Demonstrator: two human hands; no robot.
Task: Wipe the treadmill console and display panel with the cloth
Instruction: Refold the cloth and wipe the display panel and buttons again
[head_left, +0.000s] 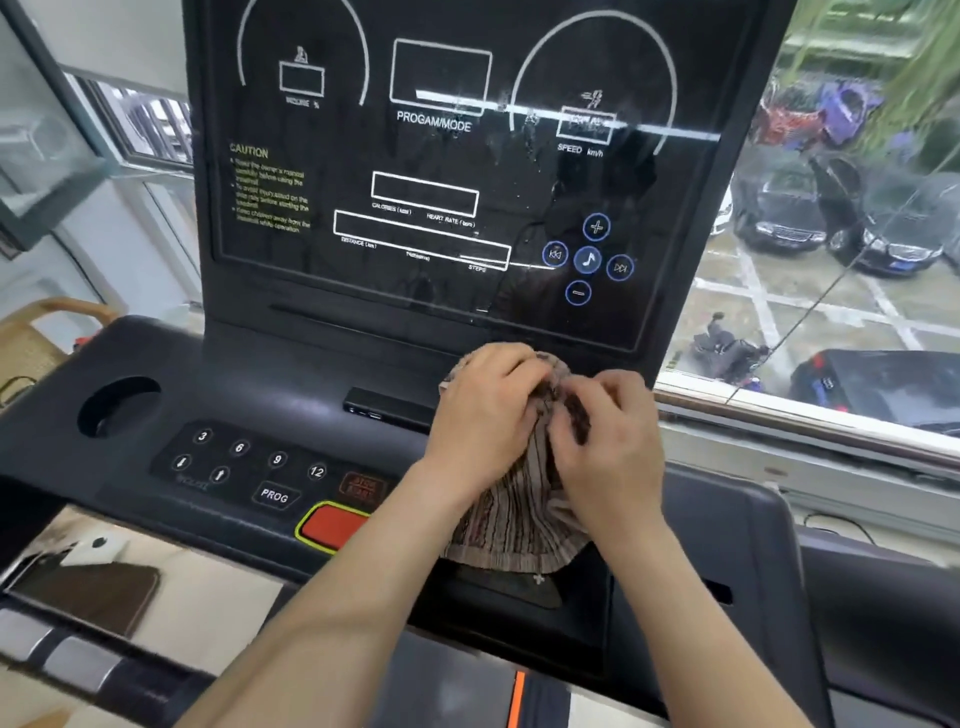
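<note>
Cloth (511, 519) bunched inside two-handed grip, above console (249, 405)

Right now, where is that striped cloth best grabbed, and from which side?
Probably the bunched top of the cloth, from above on the near side. The left hand and right hand pinch folds there, making a thick wad; the lower part lies spread thin on the console.
</note>
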